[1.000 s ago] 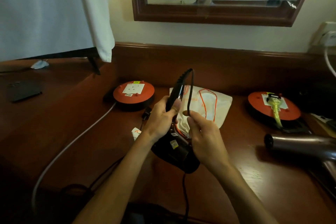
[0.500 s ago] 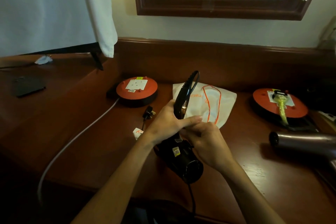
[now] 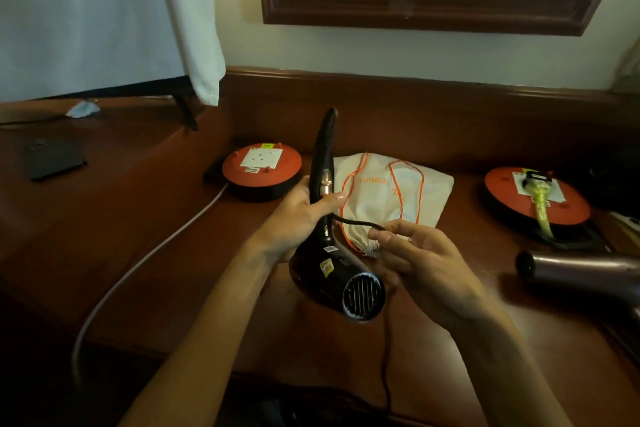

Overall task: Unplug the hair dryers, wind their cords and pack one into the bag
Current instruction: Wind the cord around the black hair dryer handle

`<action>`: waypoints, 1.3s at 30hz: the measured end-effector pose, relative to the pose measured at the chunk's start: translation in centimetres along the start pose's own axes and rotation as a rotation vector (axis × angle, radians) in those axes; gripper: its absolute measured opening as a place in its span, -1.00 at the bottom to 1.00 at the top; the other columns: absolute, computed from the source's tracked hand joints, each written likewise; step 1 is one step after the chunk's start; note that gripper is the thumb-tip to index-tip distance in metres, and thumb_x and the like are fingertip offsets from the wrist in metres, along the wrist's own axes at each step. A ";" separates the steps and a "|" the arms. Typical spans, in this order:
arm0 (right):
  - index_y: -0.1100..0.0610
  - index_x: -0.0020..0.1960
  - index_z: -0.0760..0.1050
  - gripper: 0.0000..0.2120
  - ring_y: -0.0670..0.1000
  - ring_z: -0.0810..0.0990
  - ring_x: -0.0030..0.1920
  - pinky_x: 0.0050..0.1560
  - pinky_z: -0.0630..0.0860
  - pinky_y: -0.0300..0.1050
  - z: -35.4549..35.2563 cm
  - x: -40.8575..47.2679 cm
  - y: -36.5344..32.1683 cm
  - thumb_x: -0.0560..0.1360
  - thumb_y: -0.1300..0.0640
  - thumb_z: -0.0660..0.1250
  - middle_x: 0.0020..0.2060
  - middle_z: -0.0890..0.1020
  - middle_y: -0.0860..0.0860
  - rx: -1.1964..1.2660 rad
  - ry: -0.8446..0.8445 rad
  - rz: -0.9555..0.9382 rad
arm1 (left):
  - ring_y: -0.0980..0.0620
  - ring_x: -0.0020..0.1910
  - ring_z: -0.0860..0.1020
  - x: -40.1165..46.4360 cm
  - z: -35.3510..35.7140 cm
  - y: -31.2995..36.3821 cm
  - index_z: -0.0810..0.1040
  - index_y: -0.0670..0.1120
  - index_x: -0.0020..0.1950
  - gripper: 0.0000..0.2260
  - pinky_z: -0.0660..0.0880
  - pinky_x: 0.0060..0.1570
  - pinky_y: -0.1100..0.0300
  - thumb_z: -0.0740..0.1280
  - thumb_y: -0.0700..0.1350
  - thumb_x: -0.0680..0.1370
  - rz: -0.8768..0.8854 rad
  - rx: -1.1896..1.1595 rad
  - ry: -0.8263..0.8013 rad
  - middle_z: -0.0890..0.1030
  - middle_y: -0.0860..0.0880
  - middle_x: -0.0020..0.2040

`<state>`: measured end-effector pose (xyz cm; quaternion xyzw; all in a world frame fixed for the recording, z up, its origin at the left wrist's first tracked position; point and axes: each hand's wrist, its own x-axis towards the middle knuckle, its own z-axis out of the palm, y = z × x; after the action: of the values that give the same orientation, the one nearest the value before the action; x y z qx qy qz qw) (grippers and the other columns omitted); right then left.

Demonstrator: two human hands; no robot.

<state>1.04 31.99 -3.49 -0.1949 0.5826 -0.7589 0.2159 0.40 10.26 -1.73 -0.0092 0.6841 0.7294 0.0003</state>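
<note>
**Cord winding over the bench**

Dark wooden bench (image 3: pixel 346 357) carries a soft cloth bag (image 3: pixel 426 194). Left hand (image 3: pixel 298 222) grips the rigid black hair dryer (image 3: pixel 332 267) by its handle; right hand (image 3: pixel 419 260) pinches its limp, springy cord (image 3: pixel 356 221) beside the handle.

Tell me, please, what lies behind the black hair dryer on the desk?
Behind the black hair dryer lies a white drawstring bag with orange cord, flat on the desk. The dryer and the right hand cover its near edge.
</note>
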 end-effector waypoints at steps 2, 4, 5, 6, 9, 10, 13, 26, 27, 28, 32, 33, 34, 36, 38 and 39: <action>0.39 0.20 0.53 -0.71 0.04 0.10 -0.49 -0.49 0.17 -0.14 -1.0 -0.4 -0.7 0.61 0.19 0.28 -0.42 0.12 0.10 0.023 -0.079 0.103 | 0.09 -0.36 0.60 -0.6 -0.5 1.2 0.49 -0.08 -0.02 -0.92 0.58 -0.30 0.23 0.35 -0.20 0.64 -0.011 -0.088 0.012 0.55 -0.05 -0.26; 0.33 0.14 0.60 -0.71 0.07 0.04 -0.45 -0.47 0.08 -0.12 -2.4 -0.3 -0.6 0.63 0.12 0.26 -0.41 0.11 0.13 -0.141 -0.152 0.144 | 0.04 -0.31 0.60 -1.4 -1.0 2.2 0.50 -0.07 0.03 -0.95 0.60 -0.27 0.19 0.36 -0.18 0.62 -0.019 -0.111 -0.023 0.57 -0.08 -0.24; 0.31 0.09 0.63 -0.70 0.06 0.07 -0.45 -0.45 0.07 -0.10 -2.9 0.1 -0.3 0.62 0.08 0.28 -0.43 0.16 0.11 -0.233 -0.152 0.150 | 0.02 -0.28 0.60 -1.9 -0.9 2.5 0.50 -0.09 0.07 -0.90 0.61 -0.24 0.18 0.38 -0.17 0.59 -0.025 -0.072 -0.077 0.57 -0.09 -0.23; 0.28 0.03 0.65 -0.71 0.04 0.11 -0.45 -0.44 0.09 -0.10 -3.2 0.6 -0.1 0.60 0.04 0.32 -0.45 0.23 0.08 -0.311 -0.117 0.153 | -0.01 -0.25 0.61 -2.2 -0.7 2.6 0.48 -0.14 0.14 -0.80 0.62 -0.22 0.16 0.41 -0.15 0.56 -0.031 -0.006 -0.153 0.57 -0.10 -0.20; 0.18 0.04 0.63 -0.76 0.04 0.25 -0.43 -0.38 0.16 -0.11 -3.4 2.0 -0.8 0.50 0.03 0.49 -0.40 0.44 0.07 -0.423 -0.038 0.113 | -0.06 -0.08 0.65 -3.3 0.0 2.5 0.27 -0.12 0.44 -0.48 0.63 -0.04 0.17 0.45 -0.23 0.58 -0.071 0.269 -0.437 0.58 -0.10 0.01; 0.11 0.14 0.61 -0.73 0.09 0.33 -0.40 -0.36 0.22 -0.07 -3.4 2.2 -1.7 0.49 0.06 0.51 -0.31 0.51 0.15 -0.425 -0.080 0.096 | -0.05 0.04 0.66 -3.4 0.1 2.3 0.16 0.01 0.51 -0.37 0.61 0.04 0.21 0.44 -0.23 0.59 -0.094 0.378 -0.529 0.59 -0.10 0.11; -0.13 0.39 0.48 -0.43 0.06 0.65 0.10 0.02 0.59 -0.10 -3.3 2.0 -4.7 0.42 0.15 0.48 0.19 0.65 0.10 -0.578 -0.277 0.035 | 0.14 0.31 0.55 -3.8 0.2 2.8 -0.12 0.18 0.56 -0.17 0.46 0.24 0.37 0.44 -0.18 0.60 -0.139 0.610 -0.639 0.59 -0.03 0.30; 0.43 -0.06 0.62 -0.75 -0.08 0.41 -0.51 -0.53 0.31 -0.23 1.4 2.0 -1.9 0.60 0.21 0.35 -0.47 0.54 0.03 -0.217 0.296 -0.258 | 0.06 0.02 0.62 -3.8 0.4 3.4 0.41 0.17 0.10 -0.62 0.46 0.35 0.05 0.51 0.20 0.44 0.029 1.114 -0.241 0.62 0.13 -0.03; 0.41 -0.06 0.63 -0.75 -0.07 0.40 -0.51 -0.52 0.30 -0.22 1.4 1.9 -2.1 0.59 0.20 0.35 -0.46 0.53 0.04 -0.192 0.312 -0.260 | 0.13 0.06 0.58 -3.9 0.1 3.2 0.45 0.20 0.04 -0.68 0.23 0.47 0.08 0.47 0.28 0.44 0.100 1.196 -0.187 0.61 0.18 -0.08; 0.40 -0.06 0.64 -0.75 -0.06 0.39 -0.51 -0.52 0.29 -0.22 1.5 1.7 -2.2 0.59 0.20 0.35 -0.45 0.53 0.05 -0.182 0.319 -0.267 | 0.16 0.08 0.57 -4.1 -0.1 3.2 0.47 0.21 -0.03 -0.73 0.12 0.49 0.09 0.43 0.32 0.46 0.132 1.221 -0.172 0.60 0.20 -0.12; 0.37 -0.01 0.63 -0.69 -0.06 0.38 -0.48 -0.49 0.29 -0.22 1.0 1.4 -2.6 0.60 0.09 0.35 -0.42 0.51 0.08 -0.236 0.182 -0.267 | 0.28 -0.28 0.55 -4.7 -0.2 3.6 0.45 0.22 -0.15 -0.80 0.42 -0.16 0.24 0.46 0.20 0.52 0.052 1.048 -0.327 0.55 0.20 -0.32; 0.35 0.06 0.62 -0.65 -0.05 0.36 -0.44 -0.44 0.26 -0.20 0.1 1.3 -2.9 0.58 0.03 0.37 -0.39 0.49 0.09 -0.236 0.044 -0.219 | 0.29 -0.34 0.52 -4.7 -0.3 3.7 0.43 0.22 -0.16 -0.79 0.36 -0.27 0.26 0.44 0.18 0.54 0.067 1.094 -0.342 0.53 0.19 -0.34; 0.37 0.14 0.59 -0.57 -0.02 0.33 -0.40 -0.39 0.22 -0.16 -1.1 1.3 -3.1 0.56 -0.03 0.40 -0.34 0.46 0.15 -0.227 -0.126 -0.151 | 0.31 -0.36 0.51 -4.8 -0.4 3.8 0.39 0.23 -0.16 -0.78 0.32 -0.31 0.26 0.42 0.16 0.56 0.090 1.162 -0.349 0.52 0.18 -0.34; 0.48 0.16 0.50 -0.39 0.11 0.30 -0.33 -0.31 0.19 -0.02 -3.8 1.6 -3.3 0.48 -0.07 0.50 -0.25 0.42 0.28 -0.264 -0.383 -0.014 | 0.29 -0.36 0.50 -5.0 -0.9 4.3 0.35 0.23 -0.16 -0.76 0.29 -0.34 0.25 0.40 0.14 0.57 0.134 1.246 -0.367 0.50 0.15 -0.34; 0.52 0.07 0.49 -0.38 0.19 0.37 -0.28 -0.27 0.28 0.03 -5.6 2.6 -3.1 0.43 -0.04 0.56 -0.22 0.51 0.30 -0.377 -0.437 0.077 | 0.20 -0.34 0.50 -5.3 -1.0 5.2 0.33 0.21 -0.15 -0.76 0.32 -0.29 0.24 0.38 0.13 0.58 0.137 1.283 -0.414 0.50 0.13 -0.30; 0.53 0.09 0.50 -0.37 0.22 0.45 -0.25 -0.23 0.37 0.02 -5.8 3.3 -3.0 0.43 -0.04 0.56 -0.18 0.57 0.32 -0.446 -0.434 0.104 | 0.17 -0.29 0.49 -5.5 -0.8 5.5 0.32 0.19 -0.14 -0.76 0.33 -0.22 0.23 0.37 0.15 0.58 0.140 1.333 -0.454 0.51 0.12 -0.27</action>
<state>-5.23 35.49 -1.86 -0.3649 0.6840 -0.5413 0.3256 5.81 9.19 3.77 0.1892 0.9670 0.1372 0.1015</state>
